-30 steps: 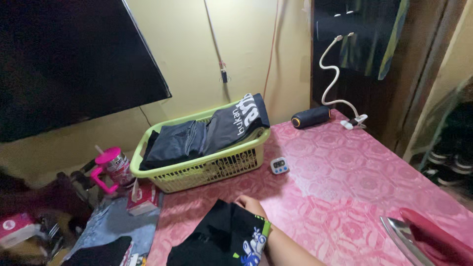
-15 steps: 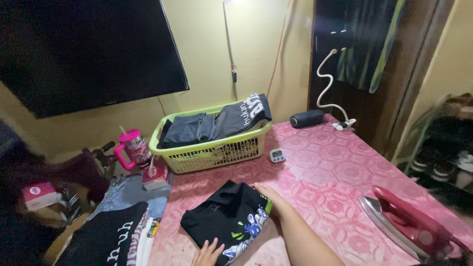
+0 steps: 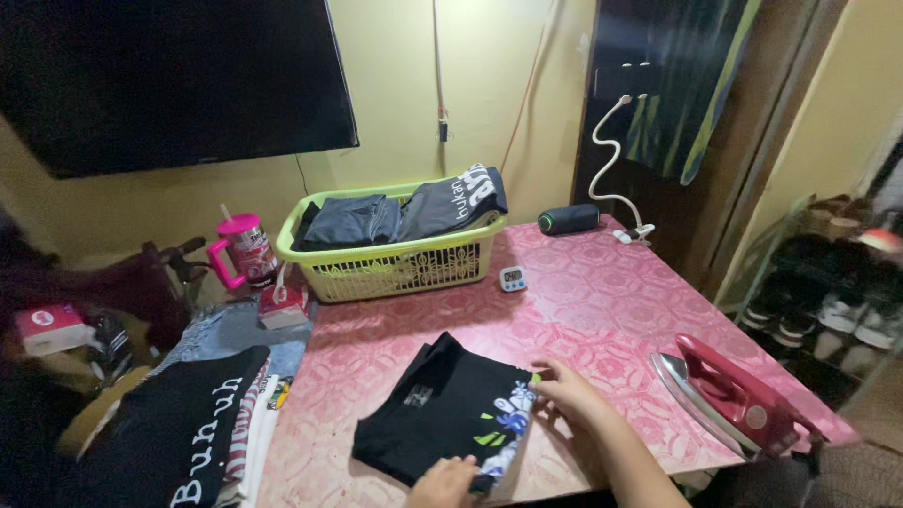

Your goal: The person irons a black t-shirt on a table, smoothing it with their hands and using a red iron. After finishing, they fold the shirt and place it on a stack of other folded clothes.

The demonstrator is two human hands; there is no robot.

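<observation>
A folded black shirt [image 3: 437, 409] with a coloured print lies on the pink patterned table [image 3: 583, 301] near its front edge. My right hand [image 3: 564, 390] rests on the shirt's right edge, fingers touching the printed part. My left hand [image 3: 442, 482] presses on the shirt's near edge at the bottom of the view. Neither hand lifts the shirt; it stays flat on the table.
A green laundry basket [image 3: 395, 268] with dark clothes stands at the back. A red iron [image 3: 734, 395] rests at the right edge. A small timer [image 3: 512, 277], a black speaker [image 3: 568, 220], a pink cup [image 3: 240, 249] and a stack of folded clothes [image 3: 179, 437] at left.
The view has tilted down and shifted, showing more of the table and the iron. My left hand has come onto the shirt's near edge; my right hand has slid to its right edge.
</observation>
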